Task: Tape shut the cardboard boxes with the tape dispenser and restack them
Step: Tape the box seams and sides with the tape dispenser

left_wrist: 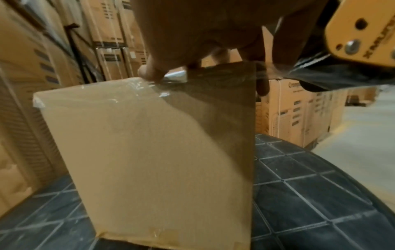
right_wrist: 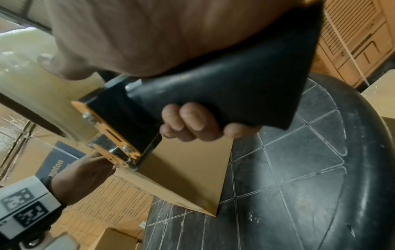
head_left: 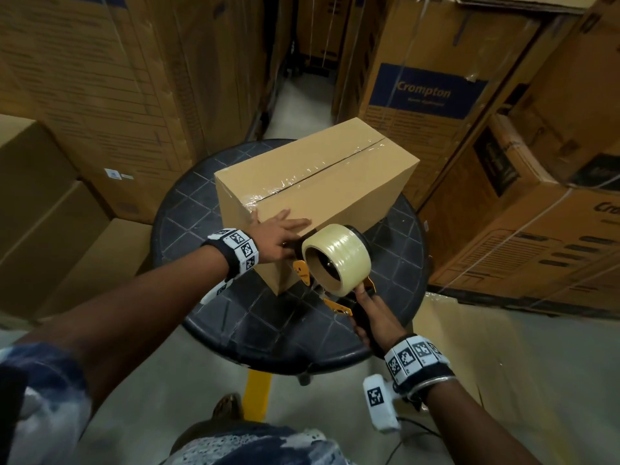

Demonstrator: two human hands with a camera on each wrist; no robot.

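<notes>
"Crompton" stands in pale letters on a blue panel of the tall carton [head_left: 425,92] behind the table. The right wrist view shows only "mpton" on a blue panel [right_wrist: 59,165]. Other print is unreadable.

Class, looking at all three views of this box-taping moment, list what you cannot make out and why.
- Head view: the tape dispenser roll hides its blade's contact with the cardboard box.
- Left wrist view: left hand fingertips are dark and blurred.
- Right wrist view: right hand covers most of the handle.
</notes>
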